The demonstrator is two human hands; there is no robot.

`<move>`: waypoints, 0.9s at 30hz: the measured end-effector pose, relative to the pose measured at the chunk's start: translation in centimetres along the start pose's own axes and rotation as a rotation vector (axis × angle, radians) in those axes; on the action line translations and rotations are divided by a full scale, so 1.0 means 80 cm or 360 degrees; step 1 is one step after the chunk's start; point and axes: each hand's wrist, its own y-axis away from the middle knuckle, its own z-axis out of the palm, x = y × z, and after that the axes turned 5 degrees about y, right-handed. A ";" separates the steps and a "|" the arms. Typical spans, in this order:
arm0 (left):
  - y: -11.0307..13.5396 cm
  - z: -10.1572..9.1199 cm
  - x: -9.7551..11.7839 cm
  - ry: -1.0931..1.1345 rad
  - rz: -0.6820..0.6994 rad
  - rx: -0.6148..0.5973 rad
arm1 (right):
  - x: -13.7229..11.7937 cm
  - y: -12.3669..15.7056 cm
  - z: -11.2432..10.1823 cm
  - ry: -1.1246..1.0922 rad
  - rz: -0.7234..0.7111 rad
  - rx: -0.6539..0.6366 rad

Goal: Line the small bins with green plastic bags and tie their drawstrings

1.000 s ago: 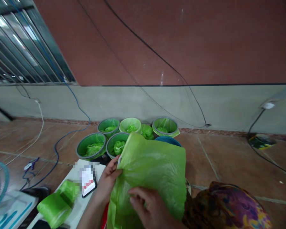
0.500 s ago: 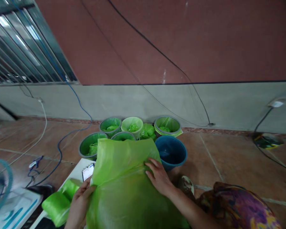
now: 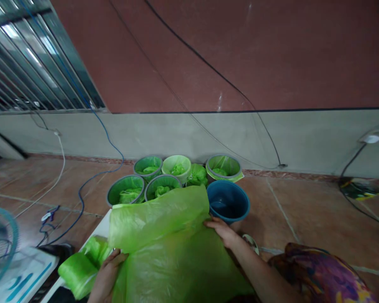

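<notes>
A large, thin green plastic bag (image 3: 177, 252) is spread out in front of me, its top part folded over towards the far side. At its left edge my left hand (image 3: 109, 269) is closed, pinching the plastic. My right hand (image 3: 224, 233) grips the opposite edge, fingertips partly hidden by the film. Beside my left hand lies a roll of the same green plastic (image 3: 78, 271) on a white surface (image 3: 102, 227), which the bag partly covers. Just beyond the bag's right corner stands a blue bucket (image 3: 229, 202).
Several bins, among them a grey-rimmed bin (image 3: 126, 185) and a pale green bin (image 3: 177, 164), hold green plastic by the wall. A blue cable (image 3: 82, 198) crosses the tiled floor. A fan (image 3: 1, 248) and a white box (image 3: 31, 273) stand at left; patterned cloth (image 3: 322, 273) is at right.
My right hand has moved from the middle of the bag to its right edge. The bag's upper part has swung left and now covers the phone on the white surface.
</notes>
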 end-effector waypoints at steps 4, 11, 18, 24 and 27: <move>-0.005 0.004 0.002 0.0008 -0.0144 0.0020 | -0.017 0.003 -0.027 -0.0038 0.0051 -0.0017; -0.004 0.012 0.019 0.0196 0.0004 -0.0256 | -0.079 0.073 -0.052 -0.0134 -0.0249 0.0110; 0.038 0.073 0.076 0.0393 0.0366 -0.0673 | -0.174 0.189 -0.062 0.0084 -0.0909 0.0591; 0.050 0.137 0.102 0.0585 0.0564 -0.0772 | -0.198 0.265 -0.082 0.0072 -0.1058 0.0911; 0.047 0.158 0.112 0.0563 0.0614 -0.0824 | -0.201 0.293 -0.094 0.0218 -0.1039 0.0939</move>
